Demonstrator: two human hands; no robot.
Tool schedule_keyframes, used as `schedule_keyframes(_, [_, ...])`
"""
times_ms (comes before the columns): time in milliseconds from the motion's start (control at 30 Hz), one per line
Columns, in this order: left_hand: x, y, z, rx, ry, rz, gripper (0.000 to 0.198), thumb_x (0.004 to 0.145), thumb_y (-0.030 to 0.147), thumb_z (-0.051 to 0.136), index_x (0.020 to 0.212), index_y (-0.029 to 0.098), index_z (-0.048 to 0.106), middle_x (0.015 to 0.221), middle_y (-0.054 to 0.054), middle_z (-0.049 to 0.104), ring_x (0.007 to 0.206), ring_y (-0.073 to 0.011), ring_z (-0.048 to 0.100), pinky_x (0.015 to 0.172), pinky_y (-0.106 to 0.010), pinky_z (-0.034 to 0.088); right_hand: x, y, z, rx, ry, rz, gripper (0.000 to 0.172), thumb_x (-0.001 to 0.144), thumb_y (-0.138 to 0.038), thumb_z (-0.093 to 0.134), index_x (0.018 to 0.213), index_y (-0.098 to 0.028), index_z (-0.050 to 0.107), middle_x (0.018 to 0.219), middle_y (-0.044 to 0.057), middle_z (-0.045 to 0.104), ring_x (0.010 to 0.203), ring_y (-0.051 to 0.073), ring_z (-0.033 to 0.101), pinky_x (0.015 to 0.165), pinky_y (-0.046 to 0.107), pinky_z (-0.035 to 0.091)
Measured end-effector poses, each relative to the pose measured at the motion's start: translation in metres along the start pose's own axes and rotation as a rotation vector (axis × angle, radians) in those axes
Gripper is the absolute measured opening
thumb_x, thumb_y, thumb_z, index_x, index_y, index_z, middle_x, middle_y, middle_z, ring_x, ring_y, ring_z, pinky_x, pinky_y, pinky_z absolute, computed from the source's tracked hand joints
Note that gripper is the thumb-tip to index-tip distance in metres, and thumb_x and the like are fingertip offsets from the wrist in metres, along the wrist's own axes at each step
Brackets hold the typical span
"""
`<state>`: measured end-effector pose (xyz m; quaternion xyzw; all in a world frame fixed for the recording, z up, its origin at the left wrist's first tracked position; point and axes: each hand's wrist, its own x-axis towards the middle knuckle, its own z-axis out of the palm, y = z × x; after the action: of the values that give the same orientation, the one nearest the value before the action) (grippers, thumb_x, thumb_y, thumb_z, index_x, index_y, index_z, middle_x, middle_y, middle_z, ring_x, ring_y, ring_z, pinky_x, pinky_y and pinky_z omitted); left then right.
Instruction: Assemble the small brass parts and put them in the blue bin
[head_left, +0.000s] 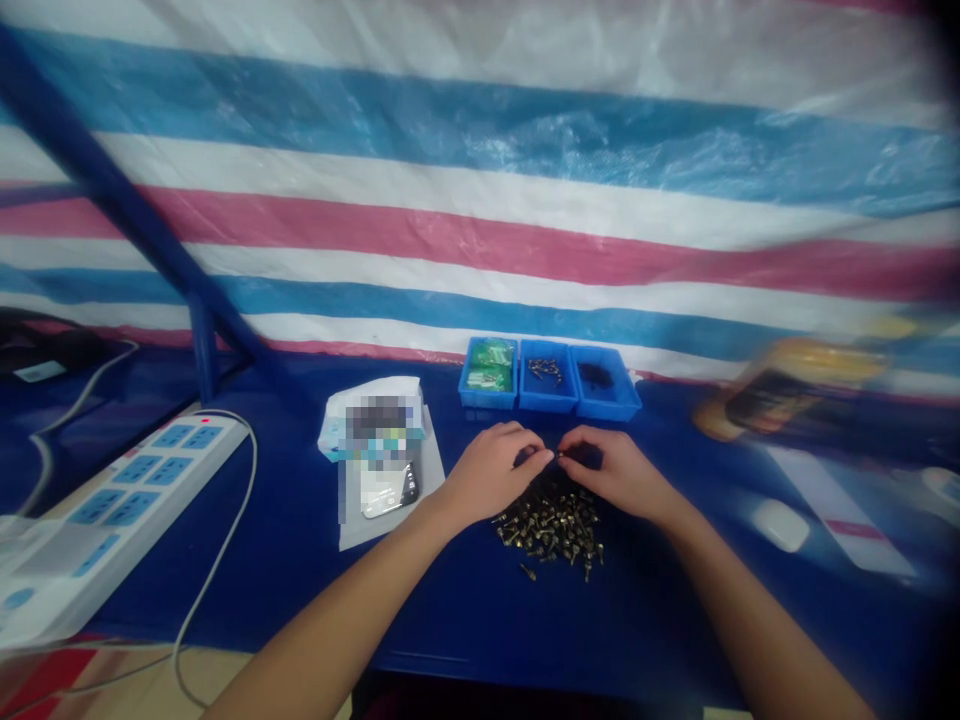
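Behind everything you have the striped sheet, cut off at the top and sides. The blue tabletop runs out of your view at both sides. A blue post slants down at the left, and the power strip below it is cropped by the left edge. Your forearms come in from the bottom edge, angled inward, so your left hand and right hand nearly meet at the fingertips, thumbs below curled fingers. The yellow-topped container at your far right is too smeared to read. Well to the left of your hands, blurred squares hide part of a white packet and the phone-like object beside it. Three blue trays stand in a row just beyond your hands, the right one holding a dark clump you cannot make out. The pile of small metal parts lies on your side of the hands, its far edge partly hidden by them. At your fingertips sits a tiny dark speck; you cannot tell whether either grip is closed on it
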<state>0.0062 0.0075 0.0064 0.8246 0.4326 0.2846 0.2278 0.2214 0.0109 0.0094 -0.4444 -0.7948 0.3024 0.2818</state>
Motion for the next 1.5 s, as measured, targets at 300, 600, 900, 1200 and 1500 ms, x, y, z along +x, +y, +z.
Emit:
schedule_keyframes(300, [0.0, 0.005, -0.005, -0.07, -0.006, 0.05, 0.025, 0.096, 0.035, 0.048, 0.088, 0.019, 0.067, 0.085, -0.002, 0.065, 0.081, -0.016, 0.058, 0.074, -0.029, 0.043, 0.0, -0.008, 0.013, 0.117, 0.102, -0.034, 0.016, 0.086, -0.036, 0.065, 0.091, -0.023, 0.071, 0.088, 0.003, 0.072, 0.08, 0.018, 0.065, 0.074, 0.03, 0.05])
schedule_keyframes(600, [0.002, 0.006, -0.006, -0.219, -0.002, -0.027, 0.026, 0.095, 0.034, 0.049, 0.086, 0.018, 0.068, 0.081, -0.001, 0.066, 0.074, -0.0144, 0.057, 0.067, -0.027, 0.04, 0.001, -0.011, 0.011, 0.161, 0.116, -0.088, 0.018, 0.09, -0.037, 0.06, 0.097, -0.024, 0.072, 0.096, 0.005, 0.072, 0.088, 0.021, 0.066, 0.082, 0.034, 0.051])
schedule_keyframes(900, [0.003, 0.007, -0.006, -0.221, 0.039, -0.041, 0.035, 0.097, 0.037, 0.044, 0.073, 0.017, 0.061, 0.072, 0.001, 0.061, 0.071, -0.0134, 0.056, 0.066, -0.026, 0.038, -0.001, -0.013, 0.012, 0.076, 0.129, -0.063, 0.024, 0.093, -0.038, 0.055, 0.08, -0.02, 0.065, 0.077, 0.003, 0.066, 0.072, 0.018, 0.059, 0.068, 0.029, 0.046])
schedule_keyframes(1200, [0.002, 0.002, -0.004, -0.2, 0.069, -0.072, 0.022, 0.093, 0.031, 0.052, 0.082, 0.019, 0.066, 0.078, 0.001, 0.064, 0.069, -0.0124, 0.055, 0.064, -0.026, 0.038, 0.002, -0.004, 0.011, 0.16, 0.138, 0.131, 0.043, 0.094, -0.048, 0.05, 0.062, -0.018, 0.054, 0.058, -0.002, 0.05, 0.056, 0.012, 0.045, 0.054, 0.025, 0.035])
schedule_keyframes(1500, [0.002, 0.001, -0.002, -0.191, 0.045, -0.073, 0.018, 0.092, 0.029, 0.053, 0.086, 0.02, 0.066, 0.08, 0.001, 0.065, 0.072, -0.0125, 0.057, 0.066, -0.025, 0.04, 0.009, 0.01, 0.01, 0.35, 0.272, 0.29, 0.044, 0.088, -0.054, 0.056, 0.063, -0.017, 0.058, 0.058, -0.001, 0.053, 0.054, 0.011, 0.047, 0.055, 0.025, 0.039])
